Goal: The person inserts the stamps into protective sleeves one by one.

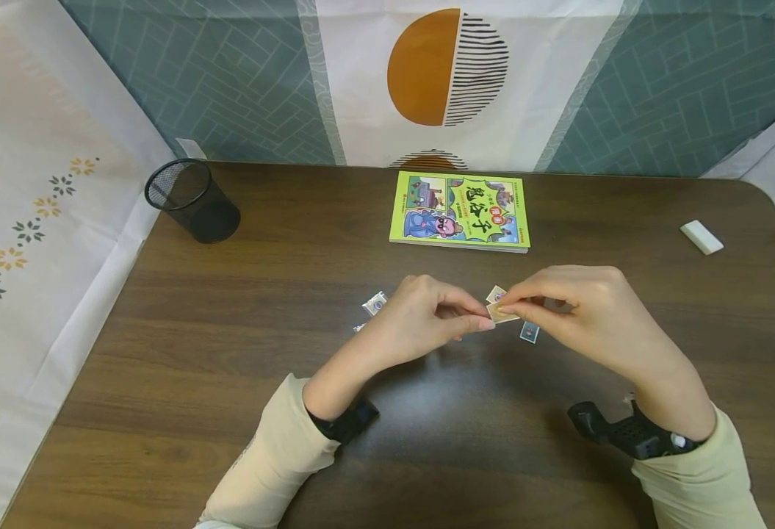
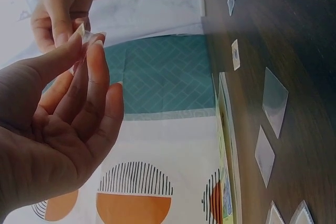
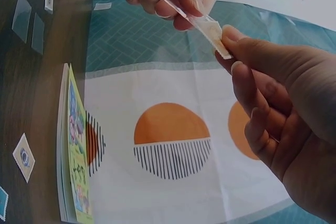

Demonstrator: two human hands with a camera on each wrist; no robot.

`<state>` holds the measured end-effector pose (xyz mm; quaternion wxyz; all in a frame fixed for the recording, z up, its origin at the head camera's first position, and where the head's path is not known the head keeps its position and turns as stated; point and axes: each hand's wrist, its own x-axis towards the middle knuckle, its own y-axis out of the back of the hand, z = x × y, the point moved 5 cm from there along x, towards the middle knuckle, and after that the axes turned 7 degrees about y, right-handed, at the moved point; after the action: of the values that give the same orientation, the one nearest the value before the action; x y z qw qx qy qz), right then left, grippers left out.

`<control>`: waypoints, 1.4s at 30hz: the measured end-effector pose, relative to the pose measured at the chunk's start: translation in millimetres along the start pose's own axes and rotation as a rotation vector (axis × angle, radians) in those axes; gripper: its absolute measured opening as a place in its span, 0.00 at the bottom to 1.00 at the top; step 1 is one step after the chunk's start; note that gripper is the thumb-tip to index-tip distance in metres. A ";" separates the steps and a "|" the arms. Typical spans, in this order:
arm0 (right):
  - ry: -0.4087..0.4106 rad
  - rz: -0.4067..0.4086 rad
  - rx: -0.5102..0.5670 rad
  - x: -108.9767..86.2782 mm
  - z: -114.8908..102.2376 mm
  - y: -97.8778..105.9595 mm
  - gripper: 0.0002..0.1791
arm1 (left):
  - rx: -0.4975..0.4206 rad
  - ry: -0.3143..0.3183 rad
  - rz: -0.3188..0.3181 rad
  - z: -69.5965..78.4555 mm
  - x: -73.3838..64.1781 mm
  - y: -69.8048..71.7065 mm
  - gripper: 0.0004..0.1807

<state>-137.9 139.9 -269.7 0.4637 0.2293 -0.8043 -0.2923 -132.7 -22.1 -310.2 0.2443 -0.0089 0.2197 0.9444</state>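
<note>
My left hand pinches a small clear plastic sleeve between thumb and fingers. Opposite it, my right hand grips a small pale stamp with a toothed edge by thumb and fingertips. Stamp and sleeve overlap in the right wrist view, held above the table. Beneath the hands lie a cream stamp and a blue stamp. Beside the left hand rests another stamp. Clear sleeves lie flat on the table in the left wrist view, mostly hidden by the left hand from above.
A yellow-green comic-style book lies at the back of the brown wooden table. At the back left stands a black mesh pen holder. A white eraser-like block sits at the far right. Patterned cloth hangs behind.
</note>
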 end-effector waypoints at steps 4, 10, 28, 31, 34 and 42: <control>-0.018 0.004 -0.007 -1.5 2.1 -0.4 0.20 | 0.001 -0.005 0.003 0.4 -0.4 0.0 0.06; -0.047 0.006 0.021 -2.9 3.3 -0.2 0.18 | 0.004 -0.002 0.018 0.7 -0.6 0.3 0.04; -0.009 -0.020 0.085 -1.4 -0.2 0.1 0.21 | -0.011 0.005 0.054 -1.4 0.4 1.8 0.03; -0.017 -0.028 0.078 -1.6 0.9 -0.3 0.21 | -0.012 0.000 0.051 -1.7 0.5 1.5 0.04; -0.028 -0.049 0.072 -1.9 2.6 -1.6 0.16 | -0.016 -0.001 0.038 -2.0 0.5 1.1 0.04; -0.040 -0.095 0.024 -3.0 4.7 -4.1 0.06 | -0.003 0.000 0.013 -2.8 1.3 -0.2 0.05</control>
<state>-140.3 140.1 -276.2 0.4303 0.2667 -0.8051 -0.3090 -134.0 -22.5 -313.0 0.2381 -0.0077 0.2180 0.9464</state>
